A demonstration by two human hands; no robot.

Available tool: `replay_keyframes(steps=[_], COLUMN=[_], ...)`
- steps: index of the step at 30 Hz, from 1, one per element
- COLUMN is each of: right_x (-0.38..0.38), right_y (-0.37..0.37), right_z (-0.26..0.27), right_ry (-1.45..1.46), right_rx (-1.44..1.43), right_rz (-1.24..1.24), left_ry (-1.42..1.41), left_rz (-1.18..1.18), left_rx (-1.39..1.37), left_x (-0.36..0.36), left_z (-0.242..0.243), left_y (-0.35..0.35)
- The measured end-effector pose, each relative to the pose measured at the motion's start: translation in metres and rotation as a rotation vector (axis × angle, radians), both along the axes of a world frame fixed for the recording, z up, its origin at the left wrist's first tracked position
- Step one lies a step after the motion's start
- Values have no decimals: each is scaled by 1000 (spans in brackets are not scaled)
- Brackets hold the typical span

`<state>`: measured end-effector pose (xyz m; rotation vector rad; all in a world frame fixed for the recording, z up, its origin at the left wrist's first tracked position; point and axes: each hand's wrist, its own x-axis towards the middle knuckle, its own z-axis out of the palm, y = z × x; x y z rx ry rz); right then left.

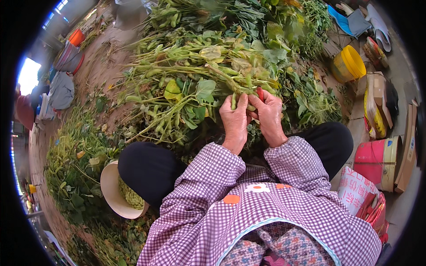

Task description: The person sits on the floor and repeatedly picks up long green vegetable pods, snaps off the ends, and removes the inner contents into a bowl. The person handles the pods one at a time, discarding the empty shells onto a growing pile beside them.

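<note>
My left hand [235,116] and my right hand [268,111] are close together in front of my knees, at the near edge of a heap of cut soybean plants [193,63]. Between my left thumb and forefinger is a green soybean pod [233,101]. My right fingers pinch at green pods beside it, and a small red object [260,93] shows at that hand; what it is I cannot tell. A thick stem [223,75] runs to the fingertips. By my left knee a pale bucket [108,189] leans, holding many shelled green beans or pods [131,197].
More bean plants [80,159] lie to the left. At the right stand a yellow bucket [352,63], a pink and cream bucket [377,159], cardboard [407,146] and a red bag [374,209]. Buckets and a grey cloth [62,90] stand far left, near a partly visible person [25,111].
</note>
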<state>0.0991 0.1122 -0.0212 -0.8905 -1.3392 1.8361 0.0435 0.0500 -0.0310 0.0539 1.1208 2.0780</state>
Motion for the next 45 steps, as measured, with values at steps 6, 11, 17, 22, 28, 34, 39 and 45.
replay_keyframes(steps=[6,11,17,22,28,34,39,45], right_x=[-2,-6,-6,-5,-3,-1,13,27], right_y=[1,-3,3,3,-2,-2,21,30], right_z=[-14,-20,-33,-31,-32,-12,-8,7], right_ry=[-85,-195,-260,-295,-283,-231,-28,47], right_rx=[339,716,887,882,865,631,503,299], right_rz=[-65,-167,-191,-155,-156,-123,-83,73], left_ry=[28,-72,-133,-110,-228,-153,-205,-253], left_rz=[-45,-58,-202,-260,-168,-288,-276,-323], left_rx=[25,48,-2,40,-25,19,108,370], left_x=[-4,-2,-5,-12,-6,-15,-18,-24], left_z=[-6,-3,-10,-13,-13,-16,-7,-4], left_y=[-1,-2,-8,-11,-4,-13,-15,-22])
